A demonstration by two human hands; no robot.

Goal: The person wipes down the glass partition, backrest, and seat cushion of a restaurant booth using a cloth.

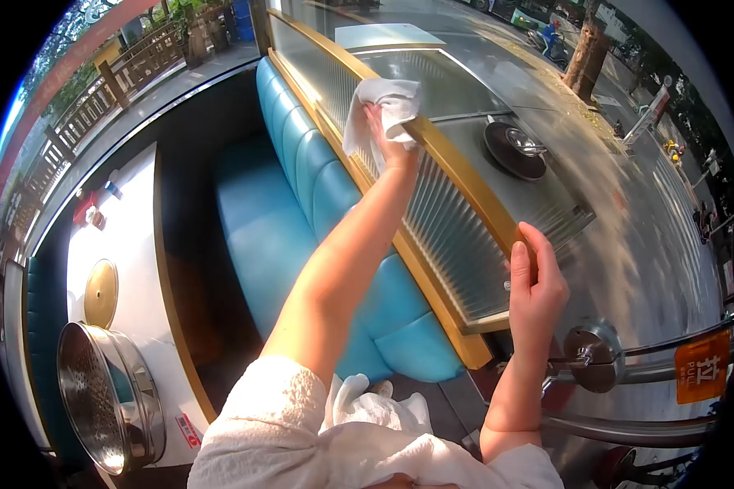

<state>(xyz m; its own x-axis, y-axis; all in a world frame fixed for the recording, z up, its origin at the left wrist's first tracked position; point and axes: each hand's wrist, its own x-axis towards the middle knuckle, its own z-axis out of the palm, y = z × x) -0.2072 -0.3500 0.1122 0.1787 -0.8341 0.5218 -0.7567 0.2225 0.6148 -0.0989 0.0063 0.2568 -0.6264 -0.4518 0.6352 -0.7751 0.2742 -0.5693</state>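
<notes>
A white cloth is draped over the wooden top rail of a ribbed glass partition. My left hand is closed on this cloth and presses it onto the rail, its fingers partly covered by the folds. At the rail's near end, my right hand is closed around the wood with thumb and fingers bent. Below the partition runs a blue padded bench with a tufted backrest.
To the left stands a white table with a perforated metal pot and a round golden lid. Beyond the window, a dark round pan-like object sits on a surface. A door handle with an orange sign is at right.
</notes>
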